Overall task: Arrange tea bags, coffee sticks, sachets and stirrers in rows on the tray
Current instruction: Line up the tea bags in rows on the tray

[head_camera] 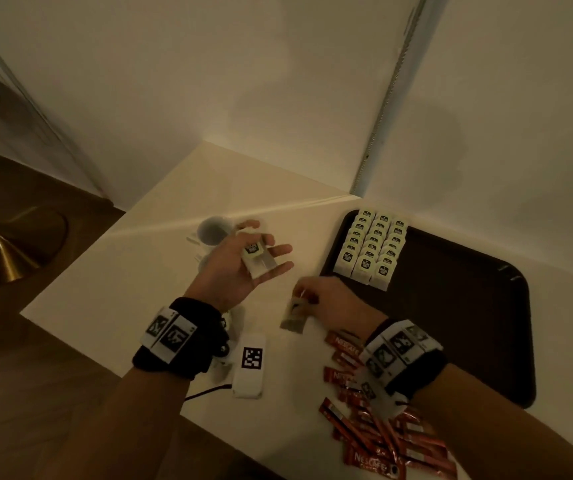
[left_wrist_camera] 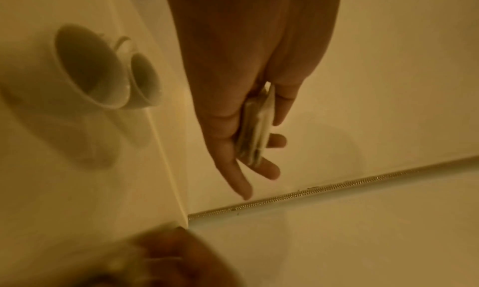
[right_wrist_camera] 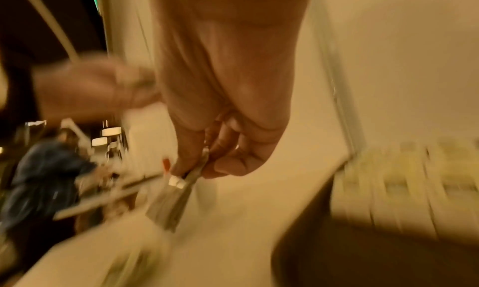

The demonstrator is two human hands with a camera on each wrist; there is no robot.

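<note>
Roughly twenty-four tea bags (head_camera: pixel 370 250) (three rows)

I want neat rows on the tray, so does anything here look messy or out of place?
The tea bags stand in three tidy rows in the tray's far left corner. The coffee sticks lie in a loose, crisscrossed heap on the table, off the tray. Each hand holds tea bags: left hand, right hand.

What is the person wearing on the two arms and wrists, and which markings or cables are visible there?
Both forearms are bare, without sleeves. The left wrist carries a wide black strap with white tags printed in black square code patterns. The right wrist has a similar black strap with the same kind of white coded tags. A thin black cable runs out below the left strap. No rings or gloves show on the fingers.
</note>
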